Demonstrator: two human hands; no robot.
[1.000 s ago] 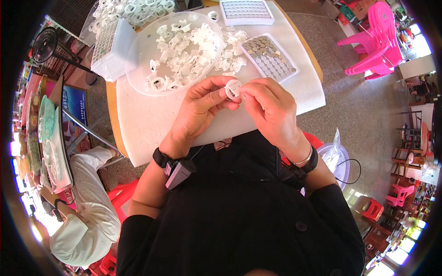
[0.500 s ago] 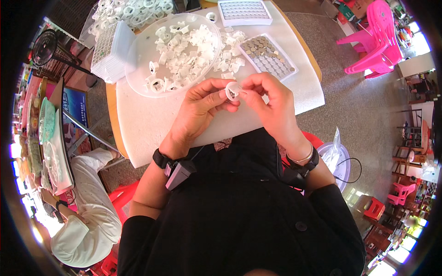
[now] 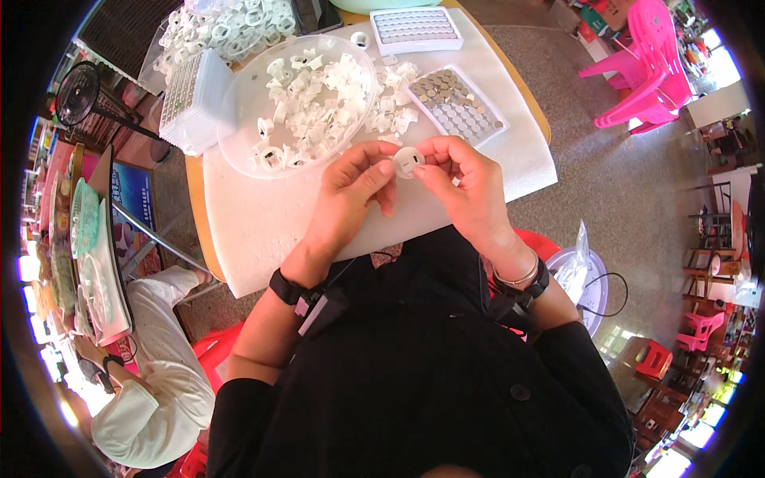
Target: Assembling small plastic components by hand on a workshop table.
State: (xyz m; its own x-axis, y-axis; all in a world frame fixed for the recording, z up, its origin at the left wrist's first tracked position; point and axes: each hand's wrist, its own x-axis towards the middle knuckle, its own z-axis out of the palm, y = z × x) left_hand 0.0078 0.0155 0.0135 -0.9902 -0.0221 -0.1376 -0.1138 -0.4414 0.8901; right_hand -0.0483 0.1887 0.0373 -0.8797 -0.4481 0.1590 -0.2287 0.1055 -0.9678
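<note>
Between my two hands, above the near part of the table, is a small round white plastic part [image 3: 408, 162] with a dark slot in its face. My left hand [image 3: 358, 183] pinches its left edge between thumb and fingers. On the other edge my right hand [image 3: 462, 177] grips it with thumb and forefinger. Beyond my hands, a round clear tray [image 3: 239, 147] carries a heap of similar white plastic parts [image 3: 323, 103]. More white parts [image 3: 393, 99] lie loose beside it. Right of these, a white tray [image 3: 498, 127] has round metal discs in some of its pockets.
Stacked clear trays [image 3: 191, 103] stand at the table's left edge, near a bag of white parts [image 3: 231, 28]. Another pocketed tray [image 3: 416, 30] is at the back. A co-worker in white [image 3: 159, 406] sits to the left. Pink chairs [image 3: 649, 72] stand at right.
The small white part has been turned, so its flat slotted face now shows instead of its hollow side. Both hands still hold it, with the fingers shifted slightly.
</note>
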